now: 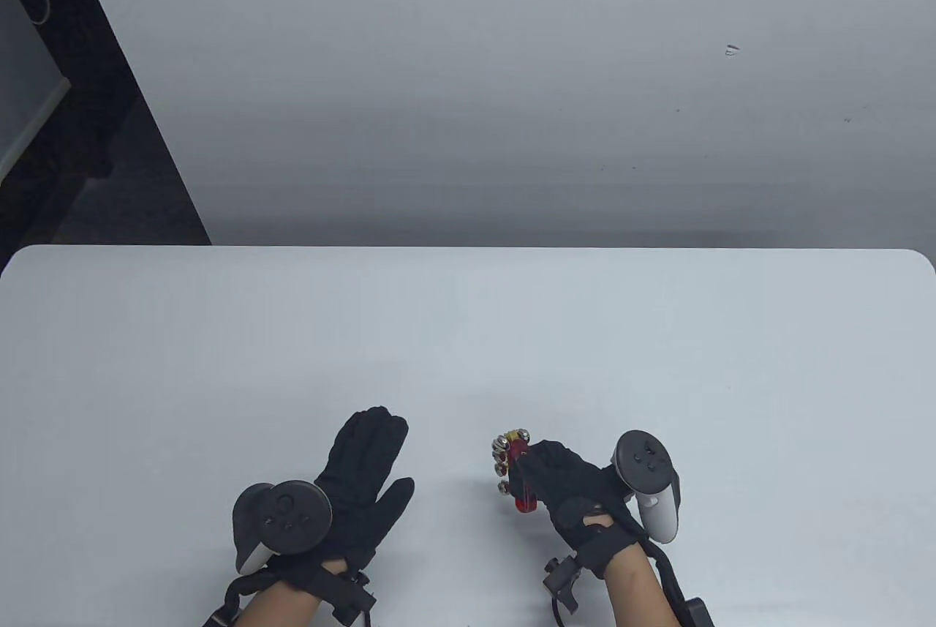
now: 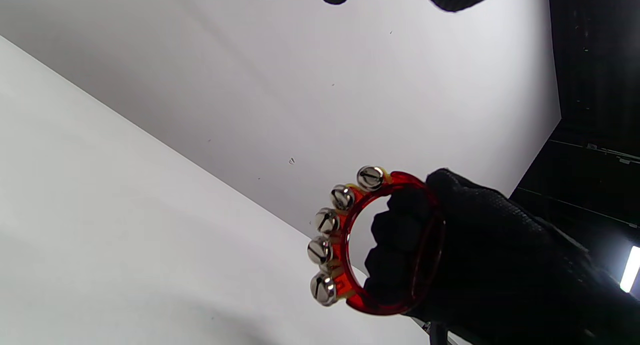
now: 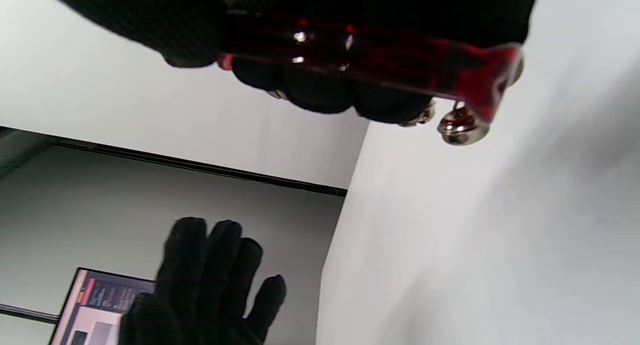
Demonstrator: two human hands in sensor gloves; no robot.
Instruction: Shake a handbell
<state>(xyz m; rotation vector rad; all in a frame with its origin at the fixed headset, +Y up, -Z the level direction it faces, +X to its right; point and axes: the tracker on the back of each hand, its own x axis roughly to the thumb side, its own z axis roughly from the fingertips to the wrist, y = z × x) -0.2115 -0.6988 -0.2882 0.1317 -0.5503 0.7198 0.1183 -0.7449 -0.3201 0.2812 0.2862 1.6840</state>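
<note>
The handbell (image 1: 516, 472) is a clear red plastic ring with several silver jingle bells along its outer arc. My right hand (image 1: 567, 484) grips its handle side and holds it above the table near the front edge. It shows plainly in the left wrist view (image 2: 350, 235), fingers wrapped through the ring, and in the right wrist view (image 3: 380, 55). My left hand (image 1: 365, 462) is open and flat, fingers stretched forward, holding nothing, left of the bell. It also shows in the right wrist view (image 3: 210, 280).
The white table (image 1: 468, 334) spans the view, its far edge against a grey wall. A dark gap lies beyond the table's left corner. A screen (image 3: 95, 310) shows low in the right wrist view.
</note>
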